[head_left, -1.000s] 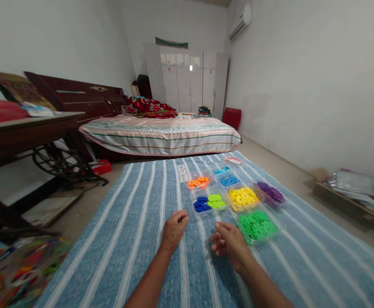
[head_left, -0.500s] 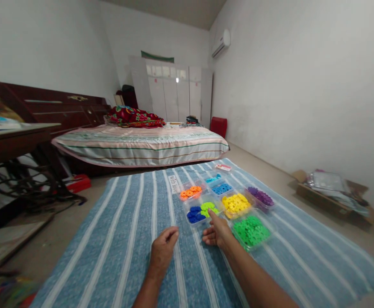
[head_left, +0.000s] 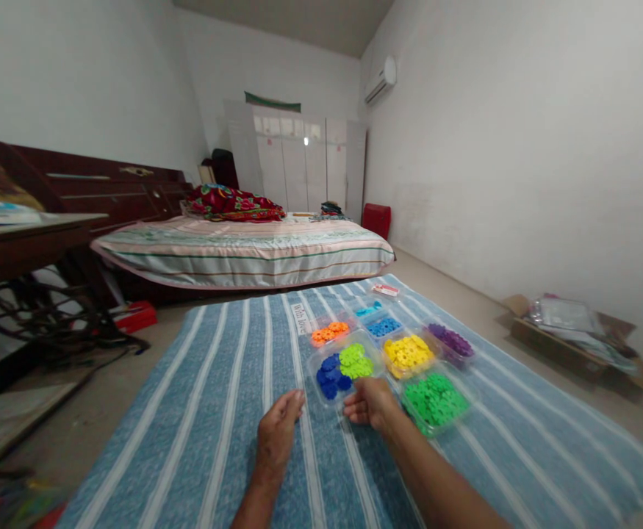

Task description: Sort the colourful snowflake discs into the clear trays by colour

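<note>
My right hand [head_left: 370, 403] is closed on the near edge of a clear tray [head_left: 321, 355] that holds dark blue and lime green plastic pieces; the tray looks tipped up slightly. My left hand [head_left: 275, 435] rests beside it on the blue striped blanket [head_left: 216, 411], fingers curled, with nothing visible in them. A tray of green pieces [head_left: 436, 400] lies just right of my right hand. Behind are trays of yellow [head_left: 408, 353], purple [head_left: 451, 342], orange [head_left: 329, 332] and light blue [head_left: 383, 325] pieces.
A striped bed [head_left: 244, 250] stands beyond the blanket. On the left are a dark wooden table [head_left: 23, 239] over a sewing-machine treadle and a red box [head_left: 134, 316] on the floor. At the right wall lies a cardboard box with plastic bags [head_left: 569, 334].
My right hand reached forward to the blue-and-lime tray, closed on its near edge and drew it toward me. My left hand stayed on the blanket. The view swung right.
</note>
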`<state>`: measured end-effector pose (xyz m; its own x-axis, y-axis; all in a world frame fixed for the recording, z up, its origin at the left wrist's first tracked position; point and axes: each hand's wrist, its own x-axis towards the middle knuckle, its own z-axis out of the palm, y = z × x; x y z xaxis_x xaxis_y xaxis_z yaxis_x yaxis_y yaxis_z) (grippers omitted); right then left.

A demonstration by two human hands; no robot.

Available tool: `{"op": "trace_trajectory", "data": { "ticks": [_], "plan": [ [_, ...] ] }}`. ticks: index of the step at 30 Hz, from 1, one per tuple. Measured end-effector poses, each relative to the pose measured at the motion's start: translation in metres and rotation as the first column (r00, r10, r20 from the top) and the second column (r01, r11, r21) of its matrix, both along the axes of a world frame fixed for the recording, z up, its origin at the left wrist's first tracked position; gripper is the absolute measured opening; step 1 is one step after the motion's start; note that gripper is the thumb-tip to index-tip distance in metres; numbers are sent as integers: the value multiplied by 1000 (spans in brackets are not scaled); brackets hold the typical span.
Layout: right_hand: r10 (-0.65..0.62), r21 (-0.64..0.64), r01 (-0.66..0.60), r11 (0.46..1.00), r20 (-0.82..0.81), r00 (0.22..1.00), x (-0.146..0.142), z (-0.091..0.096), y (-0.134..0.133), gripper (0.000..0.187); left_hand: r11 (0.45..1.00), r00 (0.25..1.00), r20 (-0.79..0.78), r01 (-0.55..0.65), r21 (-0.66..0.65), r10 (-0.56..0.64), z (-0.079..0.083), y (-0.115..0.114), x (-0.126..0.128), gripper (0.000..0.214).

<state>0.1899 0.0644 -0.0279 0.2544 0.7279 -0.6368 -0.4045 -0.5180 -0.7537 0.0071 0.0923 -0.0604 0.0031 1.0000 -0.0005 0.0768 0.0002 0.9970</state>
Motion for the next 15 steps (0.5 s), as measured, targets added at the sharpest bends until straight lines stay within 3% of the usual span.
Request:
{"op": "trace_trajectory", "data": {
  "ticks": [5, 9, 15],
  "plan": [
    [-53, 132, 38, 991, 114, 992, -21, -1, 2, 24, 993, 943, 317, -80, -86, 104, 3, 1, 1, 40],
    [-87, 256, 23, 966, 242, 966, -31, -10, 5, 34, 984, 870, 466, -109, -141, 163, 4, 2, 1, 35],
    [-208, 491, -135, 861, 581, 787, -36, -34, 0, 42, 975, 822, 536, -97, -201, 192, 7, 2, 1, 40]
  ]
}}
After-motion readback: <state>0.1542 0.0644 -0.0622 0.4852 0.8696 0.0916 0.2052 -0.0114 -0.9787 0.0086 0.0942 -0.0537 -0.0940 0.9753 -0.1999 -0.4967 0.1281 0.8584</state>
